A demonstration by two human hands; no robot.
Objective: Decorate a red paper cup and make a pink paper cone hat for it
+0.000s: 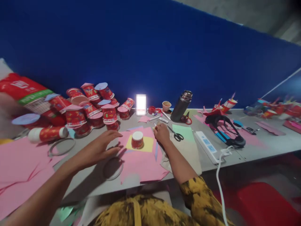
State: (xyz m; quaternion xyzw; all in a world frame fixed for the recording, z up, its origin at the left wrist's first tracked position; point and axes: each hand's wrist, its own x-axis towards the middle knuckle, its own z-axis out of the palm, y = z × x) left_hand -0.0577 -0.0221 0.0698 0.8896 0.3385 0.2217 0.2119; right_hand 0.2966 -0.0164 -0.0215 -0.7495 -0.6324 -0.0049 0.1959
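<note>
A red patterned paper cup (137,141) stands upside down, white base up, on a yellow paper sheet (148,145) over pink sheets (131,163). Left of the cup, my left hand (105,147) hovers with fingers stretched and apart, holding nothing. My right hand (162,133) is closed at the right edge of the papers. A small whitish tip shows by its fingers, but what it holds is too small to name. Black-handled scissors (178,136) lie just right of that hand.
Stacked red cups (76,116) with paper discs crowd the left back. A dark thermos (181,106), a power strip (206,147) with a white cable and a black headband-like device (225,130) stand to the right. A grey tape ring (113,168) lies near the front edge.
</note>
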